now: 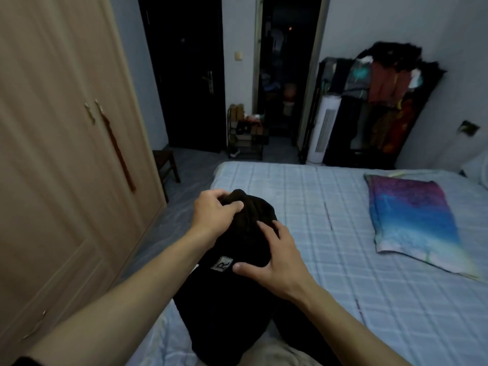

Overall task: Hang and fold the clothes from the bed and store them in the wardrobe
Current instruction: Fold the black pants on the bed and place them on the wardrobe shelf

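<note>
Both grips are on the black garment (232, 307), which sits bunched at the near-left edge of the bed (330, 233), w/ the closed wardrobe (66, 128) across a strip of floor on my left. Left grip (214, 212) is clenched round a wad of cloth at the top of the bundle. Right grip (280, 260) lies unclenched, fingers spread on the cloth, thumb just beside the pale label patch (221, 263) marked R. Step in hand, I reckon: sorting the lump out for a fold. To do it well I'd pinch one edge only w/ the left, not a fistful, slide the right palm outward to smooth, find a seam or waistband, then lay it flat on bare sheet nearer the middle so nothing slips to the floor. Hard to make out: what sort of garment it is, since it's black on black in dim light w/ no seams readable. Its lower part runs off the frame bottom beside something pale, prob. my own clothing. Wardrobe inside is hidden, doors shut.
</note>
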